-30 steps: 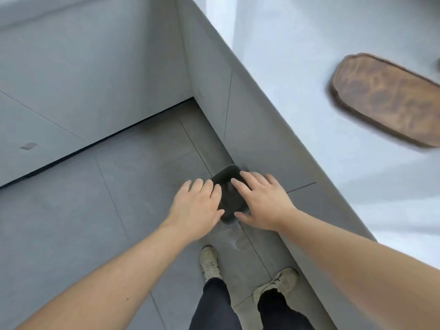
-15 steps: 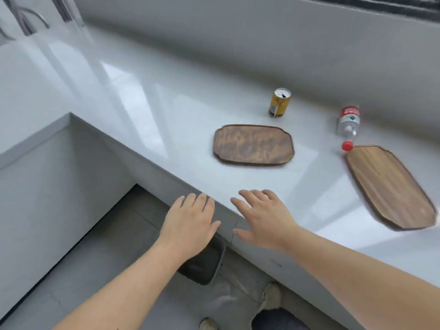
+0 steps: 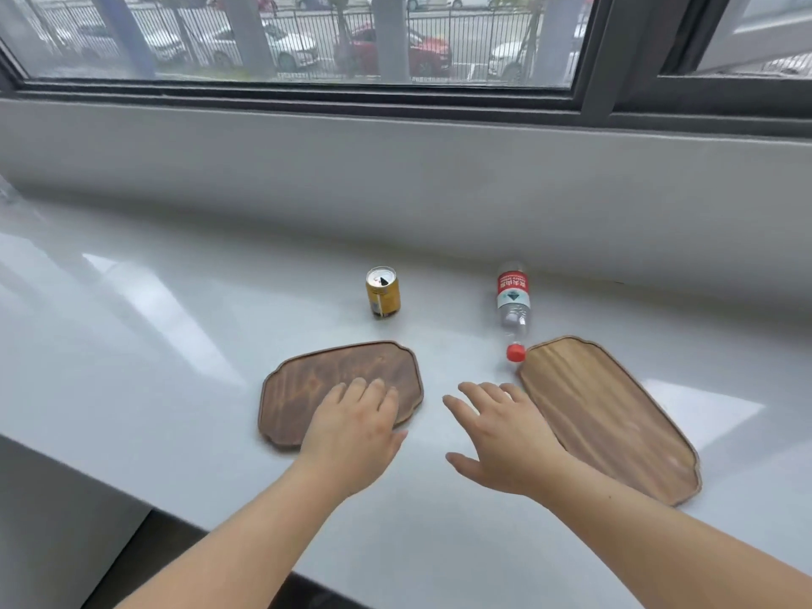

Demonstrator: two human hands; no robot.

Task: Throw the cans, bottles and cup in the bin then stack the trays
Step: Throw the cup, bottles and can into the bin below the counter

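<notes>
A yellow can (image 3: 382, 292) stands upright on the white counter (image 3: 154, 345). To its right a clear plastic bottle (image 3: 512, 303) with a red label and red cap lies on its side, cap towards me, touching the rim of a lighter wooden tray (image 3: 615, 415). A darker wooden tray (image 3: 316, 389) lies in front of the can. My left hand (image 3: 356, 426) hovers over the dark tray's near right part, fingers apart, empty. My right hand (image 3: 501, 441) is spread between the two trays, empty. The bin is out of view.
A grey sill and wall (image 3: 395, 178) run along the back of the counter under a dark-framed window (image 3: 307, 46). The counter's front edge drops to a dark floor (image 3: 145, 560) at the lower left.
The view has swung up from the floor and the dark bin to the counter. Both hands have come forward over the counter, to the trays.
</notes>
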